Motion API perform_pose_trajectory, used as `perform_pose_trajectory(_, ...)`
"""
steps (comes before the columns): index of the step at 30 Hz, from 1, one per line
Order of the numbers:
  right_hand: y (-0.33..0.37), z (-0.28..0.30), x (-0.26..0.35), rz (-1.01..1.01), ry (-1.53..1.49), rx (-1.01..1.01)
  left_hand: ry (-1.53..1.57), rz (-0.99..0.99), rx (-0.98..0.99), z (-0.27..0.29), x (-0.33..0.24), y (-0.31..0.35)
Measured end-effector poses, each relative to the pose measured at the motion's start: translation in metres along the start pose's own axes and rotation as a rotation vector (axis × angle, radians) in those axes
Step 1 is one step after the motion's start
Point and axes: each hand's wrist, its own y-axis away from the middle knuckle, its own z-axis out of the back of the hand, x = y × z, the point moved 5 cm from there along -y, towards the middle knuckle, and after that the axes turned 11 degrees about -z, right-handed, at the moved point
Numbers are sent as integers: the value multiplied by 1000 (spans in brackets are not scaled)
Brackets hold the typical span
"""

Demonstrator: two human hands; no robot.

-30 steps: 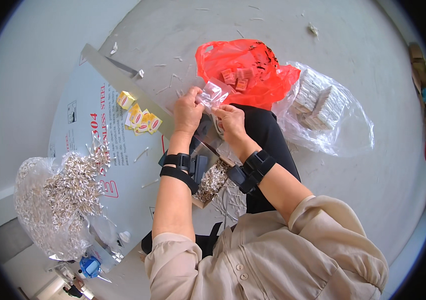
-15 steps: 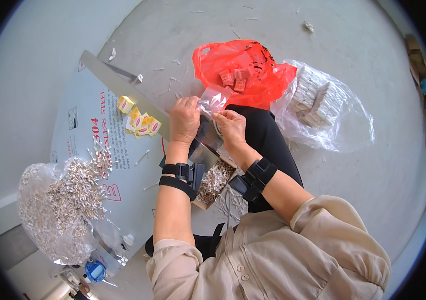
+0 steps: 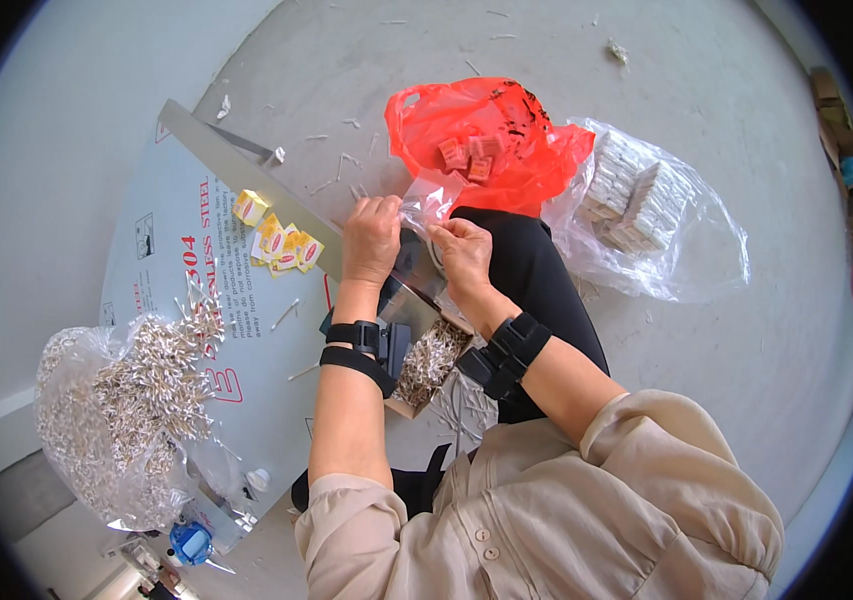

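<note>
A small clear plastic bag [image 3: 430, 197] is stretched between my two hands, in front of the red plastic bag. My left hand [image 3: 371, 238] is closed on its left side. With thumb and fingers my right hand [image 3: 462, 252] pinches its lower right edge. Whether anything is inside the clear bag I cannot make out. Just beyond, the open red bag [image 3: 556, 165] lies with several small pink-red packets [image 3: 480, 158] in it. Below my hands, between my forearms, stands a cardboard box full of cotton swabs [image 3: 430, 365].
On the film-covered metal table [image 3: 161, 250] at left lie several yellow-and-white cards [image 3: 286, 246] and a big clear bag spilling cotton swabs [image 3: 136, 400]. A clear bag of white bundled packs [image 3: 646, 205] rests at right. Loose swabs dot the floor. A blue bottle [image 3: 191, 543] is at lower left.
Both hands stay in nearly the same place, still gripping the clear bag. Its film has shifted slightly between my fingers.
</note>
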Motion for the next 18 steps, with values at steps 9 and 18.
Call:
perform_pose_trajectory(9, 10, 5, -4, -6, 18, 43, 85, -43, 47, 14, -6, 8)
perform_pose_trajectory(18, 40, -7, -15, -49, 37, 153, 664, 490, -32, 33, 16, 34)
